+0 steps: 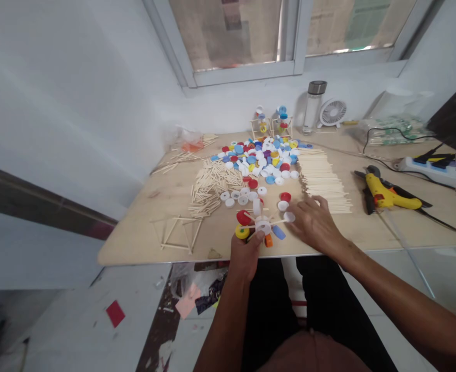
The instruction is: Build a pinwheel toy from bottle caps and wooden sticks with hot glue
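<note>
**Bottle-cap model gripped in my left hand at the table edge**

My left hand grips the model of bottle caps and wooden craft sticks, fingers curled closely around it, just inside the front edge of the plywood table. My right hand lies spread wide on the tabletop, its fingertips just beside the white cap on the model's stick. Loose caps and sticks lie ahead, with a yellow glue gun off to my right

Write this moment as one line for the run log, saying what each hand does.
left hand: grips cap assembly | right hand: open, beside white cap | nearby: popsicle sticks, glue gun
</note>
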{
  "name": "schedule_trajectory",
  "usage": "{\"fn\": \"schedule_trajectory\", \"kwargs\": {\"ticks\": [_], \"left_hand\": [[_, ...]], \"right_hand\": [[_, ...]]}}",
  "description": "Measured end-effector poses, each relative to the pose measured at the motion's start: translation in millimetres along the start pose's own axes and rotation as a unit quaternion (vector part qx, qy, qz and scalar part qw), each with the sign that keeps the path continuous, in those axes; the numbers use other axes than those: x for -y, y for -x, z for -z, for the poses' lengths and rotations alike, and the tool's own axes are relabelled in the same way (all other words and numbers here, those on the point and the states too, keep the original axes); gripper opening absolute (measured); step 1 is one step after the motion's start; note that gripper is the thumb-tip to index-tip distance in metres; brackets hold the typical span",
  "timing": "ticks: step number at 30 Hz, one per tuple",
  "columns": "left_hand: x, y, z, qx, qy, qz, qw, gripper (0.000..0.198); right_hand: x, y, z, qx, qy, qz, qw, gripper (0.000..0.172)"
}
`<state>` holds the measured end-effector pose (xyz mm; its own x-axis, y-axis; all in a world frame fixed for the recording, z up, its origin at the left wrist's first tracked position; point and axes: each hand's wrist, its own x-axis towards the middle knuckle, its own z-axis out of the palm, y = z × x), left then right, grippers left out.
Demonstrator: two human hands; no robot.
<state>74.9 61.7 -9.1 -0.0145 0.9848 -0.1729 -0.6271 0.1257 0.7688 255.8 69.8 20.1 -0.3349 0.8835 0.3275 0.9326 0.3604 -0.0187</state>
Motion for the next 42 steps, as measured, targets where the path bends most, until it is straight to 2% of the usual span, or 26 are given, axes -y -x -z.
{"fn": "schedule_trajectory", "kwargs": {"ticks": [6,15,26,34,38,42], "left_hand": [[-2,1,-2.5,0.006,0.016,0.002,1.0,0.026],[1,-1,1.1,-0.004,0.027,0.006,1.0,0.03],[2,-2,2.8,0.001,0.037,0.001,0.999,0.029],[-2,1,-0.5,-0.008,0.033,0.007,0.999,0.028],[-2,0,-0.2,-0.005,0.031,0.009,0.999,0.029],[1,-2,3.7,-0.006,0.026,0.01,1.0,0.03]], "right_hand": [[3,7,-7,0.0,0.006,0.003,1.0,0.02],[-4,14,-5,0.001,0.003,-0.004,1.0,0.018],[-5,3,-4,0.001,-0.001,-0.016,1.0,0.024],[-10,11,-1,-0.001,-0.001,-0.023,1.0,0.022],[-25,20,10,-0.048,0.005,-0.025,0.999,0.021],[-64,36,24,-0.09,0.023,-0.068,0.993,0.024]]}}
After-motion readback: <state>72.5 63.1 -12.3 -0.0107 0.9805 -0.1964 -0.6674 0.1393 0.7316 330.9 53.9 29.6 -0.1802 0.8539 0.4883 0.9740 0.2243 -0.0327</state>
